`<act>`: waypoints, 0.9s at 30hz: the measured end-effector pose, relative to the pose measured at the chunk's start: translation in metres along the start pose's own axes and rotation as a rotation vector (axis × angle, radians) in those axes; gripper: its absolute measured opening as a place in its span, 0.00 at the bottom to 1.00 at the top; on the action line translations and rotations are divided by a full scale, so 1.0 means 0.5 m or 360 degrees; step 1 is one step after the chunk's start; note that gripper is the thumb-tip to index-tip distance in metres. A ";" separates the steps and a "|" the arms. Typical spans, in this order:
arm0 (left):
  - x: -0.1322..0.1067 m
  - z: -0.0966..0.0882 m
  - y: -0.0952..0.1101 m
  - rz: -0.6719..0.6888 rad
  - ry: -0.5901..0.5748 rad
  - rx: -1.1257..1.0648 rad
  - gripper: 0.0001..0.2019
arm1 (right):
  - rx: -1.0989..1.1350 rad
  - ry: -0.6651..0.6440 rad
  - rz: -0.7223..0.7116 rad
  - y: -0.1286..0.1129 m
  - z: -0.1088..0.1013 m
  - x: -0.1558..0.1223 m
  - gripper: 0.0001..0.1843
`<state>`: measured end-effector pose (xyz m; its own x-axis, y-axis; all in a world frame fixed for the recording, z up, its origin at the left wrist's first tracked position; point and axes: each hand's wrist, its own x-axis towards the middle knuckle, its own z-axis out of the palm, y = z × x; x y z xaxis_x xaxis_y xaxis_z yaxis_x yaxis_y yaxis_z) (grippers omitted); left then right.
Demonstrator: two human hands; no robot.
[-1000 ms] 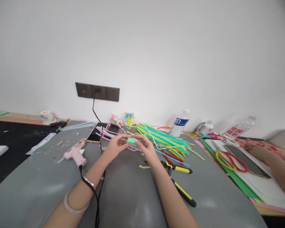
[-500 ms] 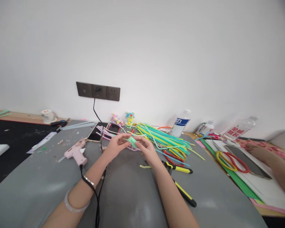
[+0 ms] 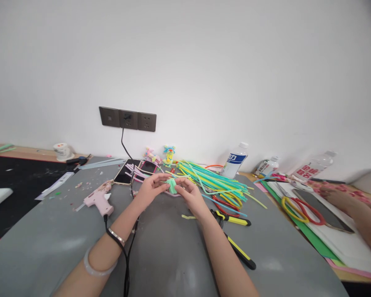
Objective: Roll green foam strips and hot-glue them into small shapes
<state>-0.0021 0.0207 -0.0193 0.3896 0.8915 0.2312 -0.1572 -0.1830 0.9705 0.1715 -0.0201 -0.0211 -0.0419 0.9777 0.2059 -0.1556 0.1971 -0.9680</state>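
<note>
A small mint-green coil of pipe cleaner is held up between my two hands over the middle of the grey table. My left hand pinches its left side with thumb and fingers. From the right, my right hand grips the other side the same way. Behind them spreads a bundle of yellow, green and blue pipe cleaners. Lilac pipe cleaners lie just beyond my left hand, partly hidden by it. Yellow-and-black pliers rest beside my right forearm, handles apart.
A pink glue gun lies left of my arm, its black cable running under my left forearm. Two phones, small figures and a bottle stand or lie toward the wall. At right, scissors lie near another person's hand.
The green coil has turned slightly between my fingers, showing more of its ridged face. Both hands stay in nearly the same place.
</note>
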 end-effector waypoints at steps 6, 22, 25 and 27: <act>-0.002 0.002 0.005 -0.0049 0.0002 -0.0076 0.22 | 0.0005 0.0001 -0.0012 0.000 0.001 0.001 0.15; -0.004 0.005 0.009 -0.0095 0.0013 -0.0095 0.22 | 0.0030 -0.0060 -0.0007 0.001 0.005 0.000 0.14; -0.003 0.005 0.009 -0.0088 0.0021 -0.0060 0.22 | 0.0027 -0.0071 -0.0002 0.001 0.006 -0.001 0.15; -0.003 0.005 0.009 -0.0084 0.0021 -0.0053 0.22 | 0.0036 -0.0084 -0.0004 0.001 0.006 -0.001 0.15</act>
<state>-0.0010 0.0175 -0.0150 0.3863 0.9048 0.1789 -0.1671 -0.1220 0.9784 0.1684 -0.0205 -0.0214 -0.0937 0.9718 0.2162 -0.1780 0.1973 -0.9640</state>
